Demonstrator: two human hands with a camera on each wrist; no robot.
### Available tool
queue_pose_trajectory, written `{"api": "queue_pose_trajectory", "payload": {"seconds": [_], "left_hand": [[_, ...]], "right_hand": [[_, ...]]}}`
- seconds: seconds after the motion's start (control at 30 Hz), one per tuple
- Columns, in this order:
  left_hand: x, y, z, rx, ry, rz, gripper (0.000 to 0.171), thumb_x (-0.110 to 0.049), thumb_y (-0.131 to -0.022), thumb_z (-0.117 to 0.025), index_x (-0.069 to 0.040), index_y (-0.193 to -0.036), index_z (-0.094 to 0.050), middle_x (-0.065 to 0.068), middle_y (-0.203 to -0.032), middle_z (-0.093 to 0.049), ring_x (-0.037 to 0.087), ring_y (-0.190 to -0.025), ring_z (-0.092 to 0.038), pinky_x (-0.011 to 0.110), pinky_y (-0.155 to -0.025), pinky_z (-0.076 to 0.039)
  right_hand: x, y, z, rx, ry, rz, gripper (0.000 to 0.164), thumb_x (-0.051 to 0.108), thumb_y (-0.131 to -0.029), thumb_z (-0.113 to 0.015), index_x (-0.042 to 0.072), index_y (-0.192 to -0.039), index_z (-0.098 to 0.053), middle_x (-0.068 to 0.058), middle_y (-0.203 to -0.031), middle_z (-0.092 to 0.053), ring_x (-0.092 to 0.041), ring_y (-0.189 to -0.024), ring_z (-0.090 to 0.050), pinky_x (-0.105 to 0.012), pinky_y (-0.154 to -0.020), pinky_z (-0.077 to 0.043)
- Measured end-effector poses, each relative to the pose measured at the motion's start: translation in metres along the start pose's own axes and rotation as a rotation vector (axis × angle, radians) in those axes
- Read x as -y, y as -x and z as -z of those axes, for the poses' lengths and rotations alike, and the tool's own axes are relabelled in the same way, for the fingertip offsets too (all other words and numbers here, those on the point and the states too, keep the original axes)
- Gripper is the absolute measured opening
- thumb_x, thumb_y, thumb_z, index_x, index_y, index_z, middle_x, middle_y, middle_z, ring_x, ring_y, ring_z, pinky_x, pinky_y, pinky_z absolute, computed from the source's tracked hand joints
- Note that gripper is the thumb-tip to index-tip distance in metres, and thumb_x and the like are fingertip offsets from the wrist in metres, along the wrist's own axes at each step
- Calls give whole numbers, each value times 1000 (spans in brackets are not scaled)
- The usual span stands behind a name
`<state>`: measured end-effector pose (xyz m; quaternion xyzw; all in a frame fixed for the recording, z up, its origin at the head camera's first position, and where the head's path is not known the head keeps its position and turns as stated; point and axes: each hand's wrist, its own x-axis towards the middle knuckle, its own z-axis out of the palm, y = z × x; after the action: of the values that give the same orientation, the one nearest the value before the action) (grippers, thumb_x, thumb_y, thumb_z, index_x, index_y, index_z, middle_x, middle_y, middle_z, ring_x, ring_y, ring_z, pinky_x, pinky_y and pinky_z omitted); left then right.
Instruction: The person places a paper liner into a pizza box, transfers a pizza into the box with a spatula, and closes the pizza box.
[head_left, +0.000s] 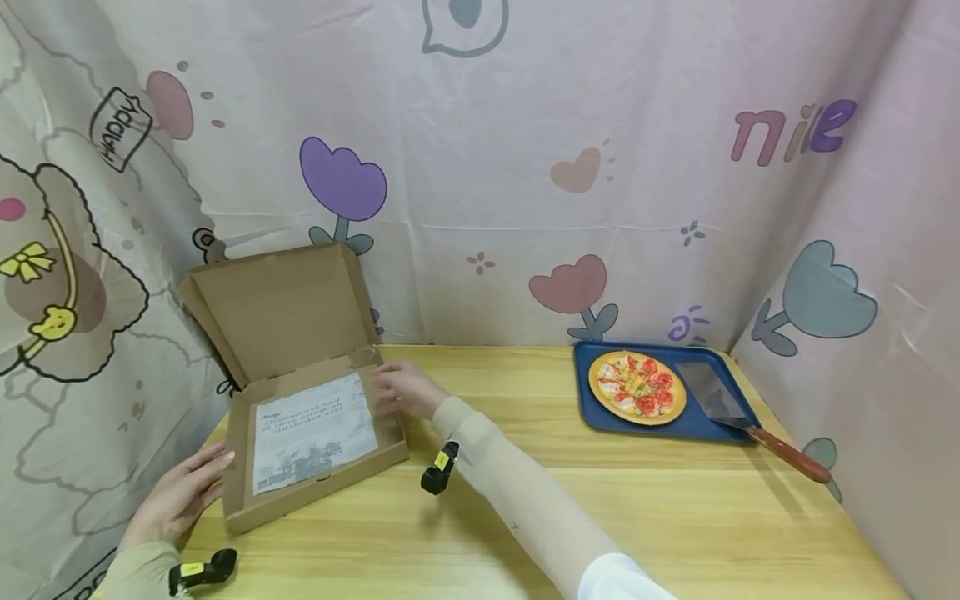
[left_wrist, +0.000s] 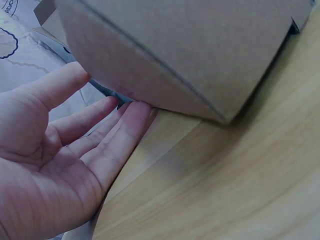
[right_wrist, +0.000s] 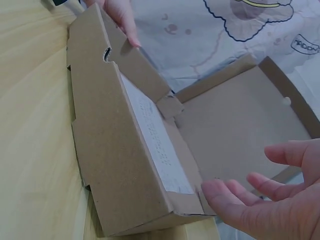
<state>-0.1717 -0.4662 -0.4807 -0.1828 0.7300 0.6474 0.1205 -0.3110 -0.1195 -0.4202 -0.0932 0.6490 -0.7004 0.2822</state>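
Observation:
A brown cardboard pizza box (head_left: 332,482) stands on the left of the table, its lid (head_left: 288,321) raised and leaning back. Inside on its floor lies a white printed sheet (head_left: 315,429). At the box's left wall is my left hand (head_left: 180,493), and in the left wrist view its loosely extended fingertips (left_wrist: 142,109) touch the lower side of the cardboard. My right hand (head_left: 407,388) is at the right wall, its fingers (right_wrist: 225,200) slightly bent and spread near the box's corner, gripping nothing.
On the right of the wooden table (head_left: 525,483) is a blue tray (head_left: 600,427) carrying a small pizza (head_left: 637,387) and a metal spatula (head_left: 716,396). The spatula's wooden handle (head_left: 791,456) sticks out past the tray. A printed curtain (head_left: 480,125) hangs behind and on both sides.

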Motion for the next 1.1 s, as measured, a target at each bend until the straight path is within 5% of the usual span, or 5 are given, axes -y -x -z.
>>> {"api": "queue_pose_trajectory", "payload": {"seconds": [0.33,0.53,0.9,1.0,1.1], "left_hand": [[-2,1,0,-2,28,-13,91,-38,-99,-55,-6,-154,9,-41,-93,-41,-23,-81,-44,14,-78,-49],[1,2,0,3,15,-22,90,-39,-99,-53,-6,-154,9,-35,-111,-37,-24,-82,-43,12,-79,-47],[3,0,-3,-5,7,-11,89,-41,-100,-52,-6,-154,10,-14,-153,-15,-25,-84,-41,9,-78,-46],[2,-1,-3,-5,2,10,89,-43,-100,-51,-9,-154,11,-13,-160,-3,-13,-112,-43,8,-78,-45],[1,-2,-3,-6,-2,25,89,-44,-100,-50,-11,-154,11,-5,-163,9,8,-140,-25,8,-77,-44]], "right_hand": [[-5,11,13,25,-3,21,35,10,-96,-56,-4,-127,-55,-10,-109,-63,-34,-112,-60,-44,-99,-50],[-10,17,20,54,-2,45,33,11,-96,-57,-3,-125,-57,-5,-101,-64,-32,-109,-63,-38,-93,-54],[-20,34,42,74,30,82,37,12,-97,-55,-6,-130,-52,-29,-132,-54,-37,-115,-60,-44,-100,-50],[-23,39,50,70,35,88,35,12,-97,-55,-5,-128,-54,-28,-131,-56,-32,-110,-62,-44,-100,-50],[-24,43,58,68,24,97,35,12,-98,-55,-5,-129,-54,-28,-132,-55,-25,-104,-64,-47,-102,-48]]}}
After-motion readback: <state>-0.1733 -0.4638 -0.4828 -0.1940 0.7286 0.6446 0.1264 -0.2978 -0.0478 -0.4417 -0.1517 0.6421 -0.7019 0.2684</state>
